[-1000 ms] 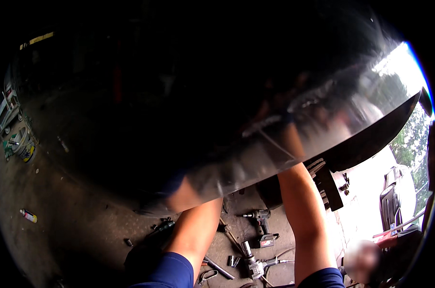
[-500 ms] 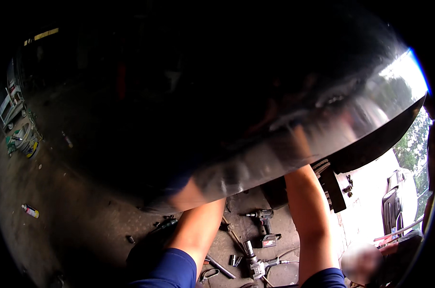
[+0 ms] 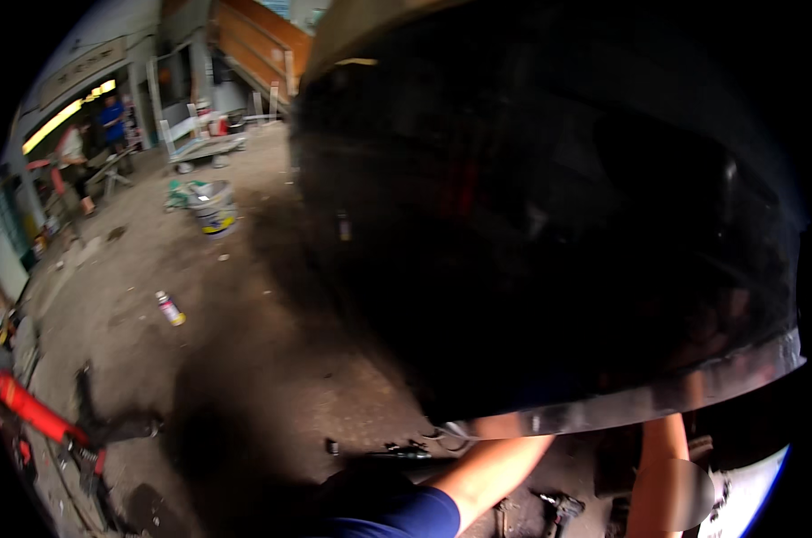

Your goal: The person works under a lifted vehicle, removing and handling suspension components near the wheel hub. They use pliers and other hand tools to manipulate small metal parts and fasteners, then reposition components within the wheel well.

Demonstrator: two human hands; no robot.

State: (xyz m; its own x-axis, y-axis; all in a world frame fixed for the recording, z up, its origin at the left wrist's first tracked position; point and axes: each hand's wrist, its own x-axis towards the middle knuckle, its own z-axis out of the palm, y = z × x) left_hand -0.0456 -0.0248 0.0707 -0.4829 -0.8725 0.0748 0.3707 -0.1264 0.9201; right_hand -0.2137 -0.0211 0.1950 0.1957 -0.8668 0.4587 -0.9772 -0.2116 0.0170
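A large, dark, glossy curved panel [image 3: 666, 392], seemingly vehicle bodywork, fills the upper right of the head view. Both my forearms reach up behind its lower edge. The left forearm [image 3: 500, 466], below a navy sleeve, passes under the edge near the panel's left end. Farther right, the right forearm [image 3: 661, 457] goes under the same edge. Both hands are hidden behind the panel, so what they touch cannot be seen. Arm-coloured reflections show along the panel's shiny lower strip. On the floor between the forearms lies a cordless power tool [image 3: 563, 511].
A spray can [image 3: 170, 308] and a bucket [image 3: 214, 211] stand or lie on the floor to the left. Behind them is a wheeled cart [image 3: 199, 148]. A red bar-shaped tool [image 3: 38, 408] is at the far left. Two people [image 3: 112, 121] are in the background.
The view has swung left, bringing the workshop floor, cart and people into sight. The panel and forearms now appear farther right and lower. Both hands stay hidden behind the panel.
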